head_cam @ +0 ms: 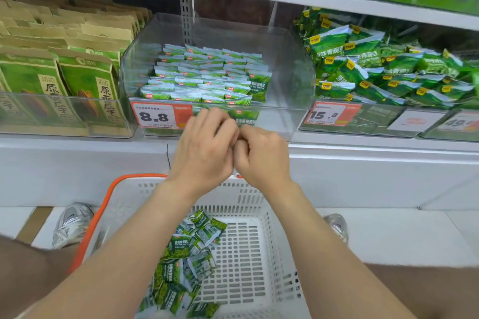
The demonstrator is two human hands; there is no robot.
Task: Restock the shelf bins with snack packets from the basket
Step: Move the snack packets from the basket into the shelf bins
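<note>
A clear shelf bin (285, 65) with an 8.8 price tag (155, 117) holds neat rows of small green snack packets (204, 77). Below it, a white basket (246, 254) with an orange handle (101, 212) contains a loose pile of the same green packets (186, 261). My left hand (204, 147) and my right hand (261, 155) meet in front of the bin's front wall, with the fingers curled and touching each other. No packet shows in either hand, and the palms are hidden.
Brown-and-green paper snack bags (59, 72) fill the bin on the left. Larger green pea packets (383, 70) fill the bin on the right, tagged 15.8. A white shelf ledge (363, 153) runs below the bins. My shoes (72, 223) stand beside the basket.
</note>
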